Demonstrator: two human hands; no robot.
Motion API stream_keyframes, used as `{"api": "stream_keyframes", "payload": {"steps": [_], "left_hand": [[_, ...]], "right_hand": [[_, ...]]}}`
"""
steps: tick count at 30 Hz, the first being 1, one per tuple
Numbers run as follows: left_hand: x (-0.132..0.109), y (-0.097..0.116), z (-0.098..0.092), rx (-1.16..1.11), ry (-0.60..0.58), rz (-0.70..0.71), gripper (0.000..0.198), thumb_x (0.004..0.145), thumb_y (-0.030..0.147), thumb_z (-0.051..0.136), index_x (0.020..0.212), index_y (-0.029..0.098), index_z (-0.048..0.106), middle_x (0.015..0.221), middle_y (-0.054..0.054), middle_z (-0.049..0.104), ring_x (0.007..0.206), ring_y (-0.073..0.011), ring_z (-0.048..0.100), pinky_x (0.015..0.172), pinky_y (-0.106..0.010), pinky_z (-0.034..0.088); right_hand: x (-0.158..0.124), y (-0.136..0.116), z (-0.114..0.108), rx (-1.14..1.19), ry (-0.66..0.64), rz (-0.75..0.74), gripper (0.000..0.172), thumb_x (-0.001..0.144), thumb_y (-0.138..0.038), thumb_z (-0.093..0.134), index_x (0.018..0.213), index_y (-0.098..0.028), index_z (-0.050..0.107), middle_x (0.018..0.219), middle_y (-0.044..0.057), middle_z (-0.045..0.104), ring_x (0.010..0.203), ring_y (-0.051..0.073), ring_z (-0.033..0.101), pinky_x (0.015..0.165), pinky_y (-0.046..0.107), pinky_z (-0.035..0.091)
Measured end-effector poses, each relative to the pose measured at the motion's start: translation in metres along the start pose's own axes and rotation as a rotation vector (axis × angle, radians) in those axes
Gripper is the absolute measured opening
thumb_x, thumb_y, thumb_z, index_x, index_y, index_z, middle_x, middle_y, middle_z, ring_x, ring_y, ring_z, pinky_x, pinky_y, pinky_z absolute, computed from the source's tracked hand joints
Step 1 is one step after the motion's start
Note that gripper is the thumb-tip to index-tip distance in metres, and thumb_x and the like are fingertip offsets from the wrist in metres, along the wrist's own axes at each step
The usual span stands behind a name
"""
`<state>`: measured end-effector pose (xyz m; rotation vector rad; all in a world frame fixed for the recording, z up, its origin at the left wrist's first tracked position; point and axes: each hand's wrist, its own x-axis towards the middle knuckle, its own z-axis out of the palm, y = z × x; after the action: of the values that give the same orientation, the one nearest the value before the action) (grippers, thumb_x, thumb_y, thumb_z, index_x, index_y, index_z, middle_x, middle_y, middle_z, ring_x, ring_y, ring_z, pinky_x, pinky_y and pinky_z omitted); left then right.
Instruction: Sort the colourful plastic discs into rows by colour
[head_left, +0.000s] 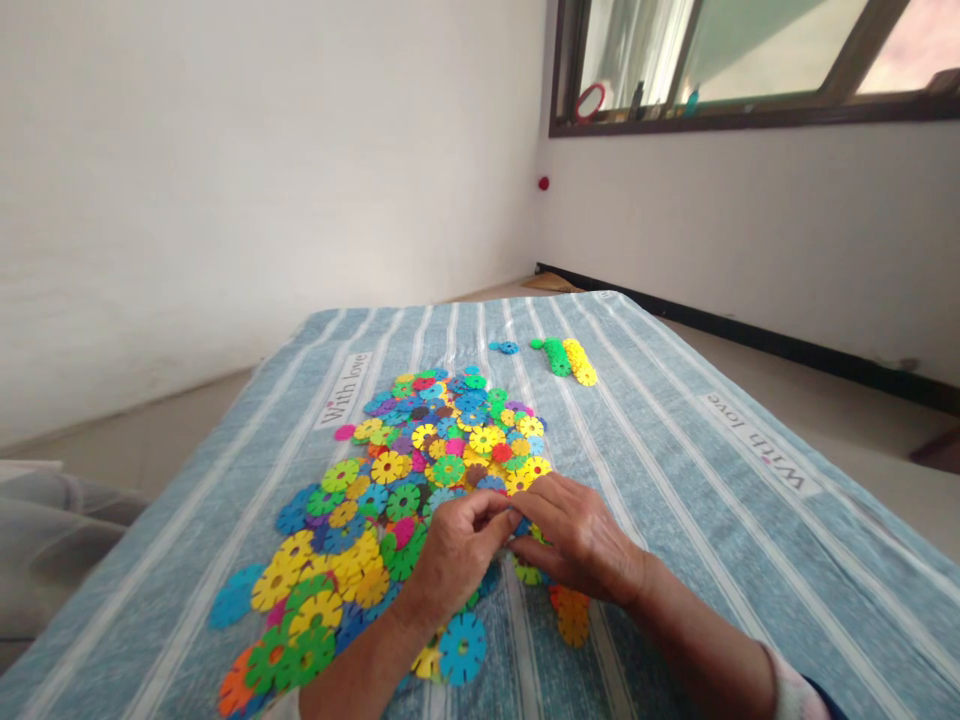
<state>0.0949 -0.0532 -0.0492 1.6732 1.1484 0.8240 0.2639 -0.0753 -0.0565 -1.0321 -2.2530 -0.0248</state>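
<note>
My left hand and my right hand meet over the near right side of a pile of flower discs. These are flat plastic rounds with notched edges, in yellow, green, blue, orange and other colours. Both hands have their fingers pinched together around a blue flower disc, mostly covered by the fingers. Below my right hand lies an orange flower disc. A larger blue flower disc rests beside my left forearm.
A striped blue cloth covers the table. Toward its far edge lie a green row of discs, a yellow row of discs and a blue disc. White walls and a window stand beyond.
</note>
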Motion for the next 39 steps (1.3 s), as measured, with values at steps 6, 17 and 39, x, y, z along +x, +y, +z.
{"api": "stream_keyframes", "payload": {"steps": [6,17,39], "left_hand": [[0.002,0.001,-0.002,-0.055,-0.018,-0.01,0.02,0.078,0.034,0.062,0.081,0.018,0.072,0.06,0.003,0.065,0.053,-0.0111,0.055,0.049,-0.02,0.042],[0.003,-0.003,-0.003,-0.048,-0.066,0.0,0.018,0.077,0.033,0.064,0.08,0.018,0.074,0.067,0.002,0.071,0.061,-0.0139,0.062,0.057,-0.022,0.047],[0.007,-0.007,-0.004,-0.158,0.054,-0.084,0.022,0.067,0.038,0.074,0.078,0.019,0.071,0.073,-0.001,0.075,0.073,-0.0198,0.07,0.065,-0.025,0.053]], "right_hand": [[-0.003,0.005,-0.004,0.03,-0.098,0.014,0.023,0.084,-0.016,0.058,0.107,-0.017,0.056,0.082,0.003,0.06,0.075,0.017,0.054,0.066,0.029,0.041],[-0.004,0.0,0.005,-0.127,-0.007,-0.058,0.008,0.089,-0.019,0.05,0.087,-0.017,0.058,0.072,0.002,0.057,0.066,0.017,0.049,0.058,0.031,0.034],[0.0,-0.003,0.022,-0.199,0.104,-0.001,0.007,0.084,-0.02,0.052,0.078,-0.02,0.05,0.071,0.001,0.055,0.065,0.018,0.048,0.055,0.033,0.03]]}}
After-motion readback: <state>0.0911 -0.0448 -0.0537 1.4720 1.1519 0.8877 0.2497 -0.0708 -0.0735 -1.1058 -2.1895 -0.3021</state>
